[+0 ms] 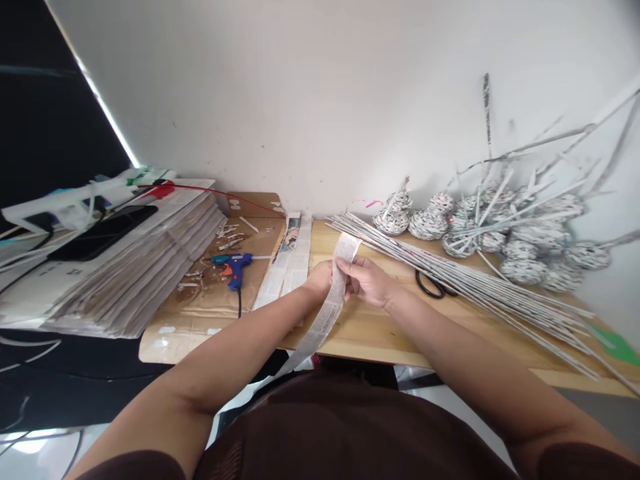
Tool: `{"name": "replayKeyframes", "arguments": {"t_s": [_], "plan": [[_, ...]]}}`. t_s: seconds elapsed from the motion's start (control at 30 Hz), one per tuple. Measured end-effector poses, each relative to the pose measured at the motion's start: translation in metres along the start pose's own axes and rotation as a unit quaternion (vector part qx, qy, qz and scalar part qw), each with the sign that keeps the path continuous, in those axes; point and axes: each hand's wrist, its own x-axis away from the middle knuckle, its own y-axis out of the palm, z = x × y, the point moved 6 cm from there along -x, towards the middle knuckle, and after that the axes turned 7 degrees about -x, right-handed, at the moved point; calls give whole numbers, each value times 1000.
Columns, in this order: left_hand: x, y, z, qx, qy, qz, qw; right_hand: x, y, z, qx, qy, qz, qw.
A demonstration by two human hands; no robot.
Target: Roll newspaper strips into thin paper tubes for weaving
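A long newspaper strip (327, 312) runs from between my hands down over the table's front edge to my lap. My right hand (369, 280) is closed on its upper part, with the thumb on the front and the fingers curled beneath. Behind the strip, my left hand (320, 279) appears closed on it too, though its fingers are mostly hidden. More flat newspaper strips (299, 260) lie just beyond my left hand. To the right of my right hand rests a bundle of thin rolled paper sticks (450, 273), partly covering black-handled scissors (429, 285).
A blue glue gun (239, 270) lies on cardboard (195, 319) with paper scraps. A tall newspaper stack (145, 287) at left carries a phone (105, 232) and a power strip (65, 203). Several woven paper gourd shapes (429, 223) stand against the wall at right, some with long sticks protruding.
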Motion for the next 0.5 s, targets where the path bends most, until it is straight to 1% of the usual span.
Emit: {"name": "replayKeyframes", "arguments": {"t_s": [0.13, 0.27, 0.4, 0.5], "plan": [[-1, -4, 1, -73, -24, 12, 997, 1, -12, -7, -2, -39, 30, 999], [-3, -10, 9, -107, -27, 31, 993, 6, -12, -18, 5, -83, 59, 995], [-5, -16, 12, -101, -9, 69, 992, 8, -11, -23, 10, -111, 68, 991], [-5, -19, 9, -68, 2, 107, 992, 6, -16, -21, 9, -117, 90, 989]]}}
